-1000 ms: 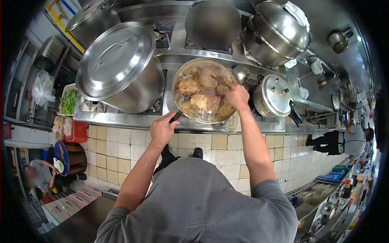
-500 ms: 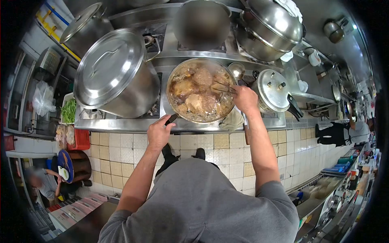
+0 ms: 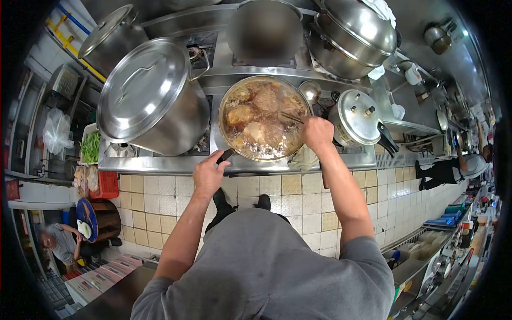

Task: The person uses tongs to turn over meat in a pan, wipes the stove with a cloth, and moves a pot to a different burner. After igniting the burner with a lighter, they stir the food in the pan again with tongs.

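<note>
A wide pan (image 3: 222,128) on the stove holds large browned pieces of meat (image 3: 265,100) in bubbling brown liquid. My left hand (image 3: 209,169) is at the pan's dark handle (image 3: 226,154), fingers over it and thumb apart below. Over the pan's right rim, my right hand (image 3: 319,131) is closed around metal tongs (image 3: 292,117), whose two slim arms reach into the liquid between the pieces. Just below that hand a folded cloth (image 3: 304,159) lies at the stove's front edge. A ladle (image 3: 310,92) rests beside the pan's upper right rim.
A large lidded stockpot (image 3: 154,101) stands left of the pan, a pressure cooker (image 3: 358,118) right. Behind are a blurred dark pot (image 3: 265,34) and a domed steamer (image 3: 352,40). One person (image 3: 66,242) sits at lower left; another (image 3: 464,168) stands far right.
My right hand has shifted slightly left and down, turning the tongs so their arms look narrower. The liquid shows more bubbles near the front. My left hand stays at the handle.
</note>
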Action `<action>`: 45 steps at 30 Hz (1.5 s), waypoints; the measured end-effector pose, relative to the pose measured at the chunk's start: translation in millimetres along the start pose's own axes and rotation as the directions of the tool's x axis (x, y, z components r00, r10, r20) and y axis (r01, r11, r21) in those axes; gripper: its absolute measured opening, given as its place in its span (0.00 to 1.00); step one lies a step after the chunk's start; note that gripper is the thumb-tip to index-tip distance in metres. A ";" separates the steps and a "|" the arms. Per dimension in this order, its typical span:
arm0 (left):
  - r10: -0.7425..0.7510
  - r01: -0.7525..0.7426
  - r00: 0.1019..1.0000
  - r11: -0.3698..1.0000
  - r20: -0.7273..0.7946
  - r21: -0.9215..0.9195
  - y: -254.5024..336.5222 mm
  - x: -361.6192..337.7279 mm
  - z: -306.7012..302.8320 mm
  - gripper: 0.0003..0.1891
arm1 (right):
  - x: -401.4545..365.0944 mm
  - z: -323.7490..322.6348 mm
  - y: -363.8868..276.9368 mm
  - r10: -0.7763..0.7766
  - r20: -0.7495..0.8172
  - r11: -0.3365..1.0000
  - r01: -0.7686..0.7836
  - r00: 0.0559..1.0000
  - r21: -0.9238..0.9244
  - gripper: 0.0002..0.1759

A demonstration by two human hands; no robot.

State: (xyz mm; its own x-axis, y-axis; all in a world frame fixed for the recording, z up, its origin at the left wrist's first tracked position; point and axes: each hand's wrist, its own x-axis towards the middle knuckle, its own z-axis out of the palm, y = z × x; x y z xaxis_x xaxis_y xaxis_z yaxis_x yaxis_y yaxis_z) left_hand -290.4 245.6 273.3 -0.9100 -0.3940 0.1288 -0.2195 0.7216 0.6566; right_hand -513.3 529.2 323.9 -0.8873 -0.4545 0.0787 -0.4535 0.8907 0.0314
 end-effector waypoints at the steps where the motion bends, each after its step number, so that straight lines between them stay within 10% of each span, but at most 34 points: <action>1: -0.013 0.013 1.000 1.000 0.008 0.007 2.4 0.1 -1.2 0.22 | -6.5 6.4 3.6 -0.022 -0.083 0.999 0.025 0.996 0.035 0.07; 12: -0.063 0.063 0.997 0.998 0.038 0.015 8.7 -0.4 -2.0 0.22 | -58.2 27.5 8.5 0.032 -0.260 0.992 0.002 0.965 0.130 0.05; 30: -0.082 0.081 0.996 0.996 0.045 0.034 5.2 0.5 0.9 0.22 | -63.4 10.5 25.2 0.369 0.010 0.874 -0.351 0.929 0.335 0.17; 45: -0.049 0.048 0.998 0.998 0.047 0.037 5.4 1.2 -2.1 0.22 | -49.6 12.7 17.9 0.331 0.007 0.899 -0.318 0.944 0.302 0.17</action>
State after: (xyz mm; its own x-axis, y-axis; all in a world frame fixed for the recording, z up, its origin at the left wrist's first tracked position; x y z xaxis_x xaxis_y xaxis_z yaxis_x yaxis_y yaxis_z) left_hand -291.9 247.8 278.5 -0.9136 -0.4020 0.0611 -0.2755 0.7225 0.6341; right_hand -478.5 567.6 307.9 -0.9880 -0.1339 0.0775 -0.1511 0.9426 -0.2978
